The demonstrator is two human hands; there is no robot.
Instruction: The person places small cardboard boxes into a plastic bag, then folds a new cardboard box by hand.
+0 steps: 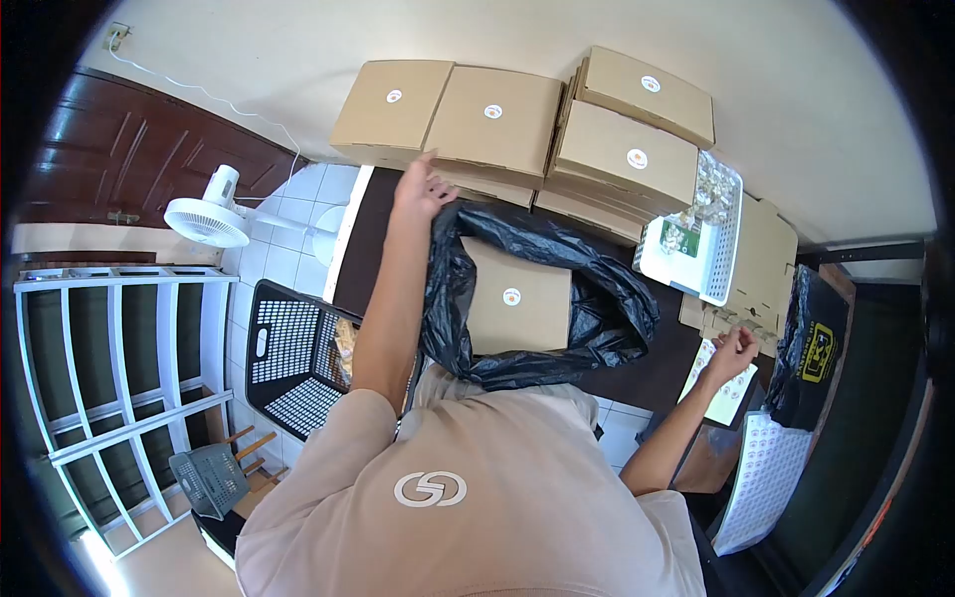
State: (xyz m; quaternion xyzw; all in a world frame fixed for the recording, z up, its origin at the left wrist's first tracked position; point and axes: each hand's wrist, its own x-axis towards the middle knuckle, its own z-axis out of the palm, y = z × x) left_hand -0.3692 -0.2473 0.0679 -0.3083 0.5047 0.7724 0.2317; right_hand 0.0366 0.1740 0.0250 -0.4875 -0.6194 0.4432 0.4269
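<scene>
A black plastic bag [607, 279] lies with its mouth spread wide on the dark table in front of me. Inside it sits a flat brown cardboard box [522, 323] with a round white sticker on top. My left hand [426, 189] is at the bag's upper left corner, beside the stacked boxes, its fingers apart and nothing in them. Out to the right, my right hand [731, 350] hovers over a sheet of round stickers [708, 386], fingers loosely bent and apart from the bag.
Stacked cardboard boxes [497, 129] line the wall behind the bag. A white plastic basket [731, 239] holding small clear packets stands right of them, by flattened cardboard [771, 249]. At left are a black crate [284, 333] and a white fan [209, 221]. Another sticker sheet [764, 478] hangs at right.
</scene>
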